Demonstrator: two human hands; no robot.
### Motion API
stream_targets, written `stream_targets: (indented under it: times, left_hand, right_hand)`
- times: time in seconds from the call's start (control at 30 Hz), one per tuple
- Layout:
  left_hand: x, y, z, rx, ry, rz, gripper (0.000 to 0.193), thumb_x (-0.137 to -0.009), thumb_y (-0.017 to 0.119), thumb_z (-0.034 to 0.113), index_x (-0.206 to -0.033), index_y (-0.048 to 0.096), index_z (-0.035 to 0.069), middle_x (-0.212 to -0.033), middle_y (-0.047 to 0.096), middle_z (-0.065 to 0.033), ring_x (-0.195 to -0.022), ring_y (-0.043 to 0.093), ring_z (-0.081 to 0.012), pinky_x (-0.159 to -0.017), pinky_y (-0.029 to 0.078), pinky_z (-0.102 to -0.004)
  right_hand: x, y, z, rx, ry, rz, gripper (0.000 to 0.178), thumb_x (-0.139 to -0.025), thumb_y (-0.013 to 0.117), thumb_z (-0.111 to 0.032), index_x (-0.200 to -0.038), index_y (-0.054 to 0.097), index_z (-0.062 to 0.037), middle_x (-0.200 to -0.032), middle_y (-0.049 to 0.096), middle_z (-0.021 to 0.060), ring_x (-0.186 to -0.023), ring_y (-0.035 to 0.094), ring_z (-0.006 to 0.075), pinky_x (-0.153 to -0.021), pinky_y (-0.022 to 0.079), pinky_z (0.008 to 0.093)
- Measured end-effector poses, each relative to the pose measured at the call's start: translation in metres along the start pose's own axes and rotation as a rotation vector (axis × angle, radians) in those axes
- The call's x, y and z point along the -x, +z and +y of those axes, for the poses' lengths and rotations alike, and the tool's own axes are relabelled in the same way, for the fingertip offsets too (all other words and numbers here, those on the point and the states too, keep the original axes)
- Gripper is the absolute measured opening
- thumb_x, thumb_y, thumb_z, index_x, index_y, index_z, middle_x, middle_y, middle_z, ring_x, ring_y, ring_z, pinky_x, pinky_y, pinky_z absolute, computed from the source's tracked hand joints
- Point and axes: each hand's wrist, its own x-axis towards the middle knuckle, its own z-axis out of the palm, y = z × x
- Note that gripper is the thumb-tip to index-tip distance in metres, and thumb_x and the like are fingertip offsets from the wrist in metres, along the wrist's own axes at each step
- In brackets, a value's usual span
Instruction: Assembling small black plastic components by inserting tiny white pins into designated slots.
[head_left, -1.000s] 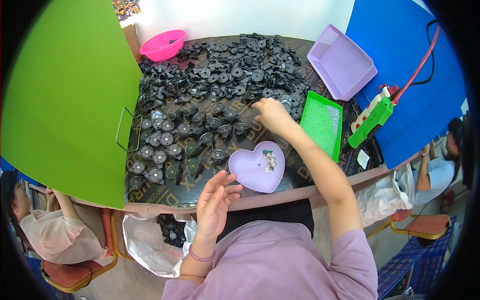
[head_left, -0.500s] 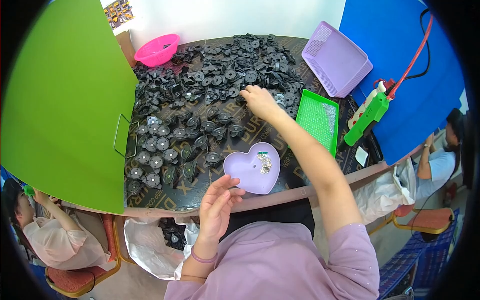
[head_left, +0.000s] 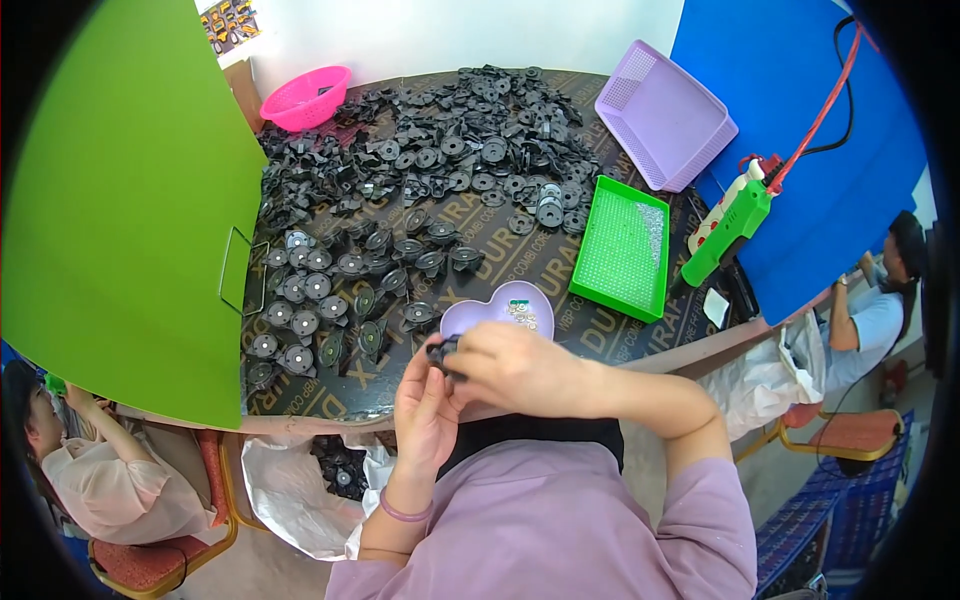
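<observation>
Close to the table's front edge, my left hand [head_left: 425, 412] and my right hand [head_left: 520, 368] meet around a small black plastic part [head_left: 442, 352]. Fingers of both hands close on it and cover most of its shape. Just behind my right hand lies a heart-shaped lilac dish [head_left: 472, 318], its front half hidden by that hand. Small shiny metal pieces [head_left: 522, 314] and a green bit sit inside the dish. To the left stand rows of black round parts [head_left: 305, 322], several with pale centres. A big heap of similar black parts [head_left: 440, 140] spreads across the back.
Right of the dish lies a green tray [head_left: 615, 255] holding tiny silvery pieces. Behind it are a lilac basket [head_left: 670, 130] and a green electric screwdriver [head_left: 730, 235] with a red cord. A pink basket [head_left: 305, 100] stands back left. Green [head_left: 120, 200] and blue panels [head_left: 800, 180] flank the table.
My right hand has come back from the heap to my left hand, bringing a black part. My left hand, empty before, now grips it too. The view has shifted slightly.
</observation>
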Motion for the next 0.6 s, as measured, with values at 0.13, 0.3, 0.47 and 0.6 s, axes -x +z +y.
stream_targets:
  times: [0.13, 0.3, 0.47, 0.6]
  left_hand:
    - [0.005, -0.008, 0.001, 0.061, -0.016, -0.01, 0.036, -0.089, 0.049, 0.014, -0.123, 0.041, 0.004, -0.108, 0.055, -0.0102, -0.089, 0.06, -0.0221, -0.064, 0.055, -0.0265]
    - [0.0, -0.004, 0.003, 0.222, -0.125, -0.003, 0.034, -0.09, 0.047, 0.018, -0.121, 0.042, 0.005, -0.118, 0.05, -0.0152, -0.088, 0.06, -0.0238, -0.065, 0.055, -0.0267]
    - [0.003, -0.011, 0.008, 0.302, -0.151, 0.026, 0.032, -0.091, 0.045, 0.019, -0.12, 0.043, 0.006, -0.126, 0.043, -0.0207, -0.091, 0.06, -0.0259, -0.068, 0.055, -0.0283]
    - [0.003, -0.012, 0.01, 0.301, -0.151, 0.037, 0.031, -0.092, 0.043, 0.023, -0.118, 0.044, 0.006, -0.126, 0.043, -0.0205, -0.093, 0.059, -0.0277, -0.071, 0.055, -0.0314]
  right_hand:
    - [-0.004, -0.016, 0.023, -0.406, 0.056, 0.086, 0.025, -0.075, 0.064, -0.017, -0.094, 0.059, -0.0011, -0.084, 0.055, 0.0132, -0.082, 0.056, 0.03, -0.072, 0.046, 0.0363]
    - [-0.002, 0.022, 0.155, 0.226, 0.518, -0.101, 0.043, -0.074, 0.061, -0.007, -0.115, 0.05, -0.0003, -0.104, 0.053, 0.0172, -0.096, 0.051, 0.0335, -0.085, 0.042, 0.0386]
    - [-0.002, 0.034, 0.198, 0.244, 0.549, -0.178, 0.024, -0.069, 0.067, -0.009, -0.09, 0.061, -0.0006, -0.094, 0.056, 0.017, -0.091, 0.051, 0.033, -0.08, 0.043, 0.0383]
    - [0.007, 0.035, 0.195, 0.263, 0.486, -0.102, 0.018, -0.071, 0.059, -0.005, -0.088, 0.06, -0.0017, -0.085, 0.057, 0.0167, -0.085, 0.054, 0.0318, -0.077, 0.044, 0.0386]
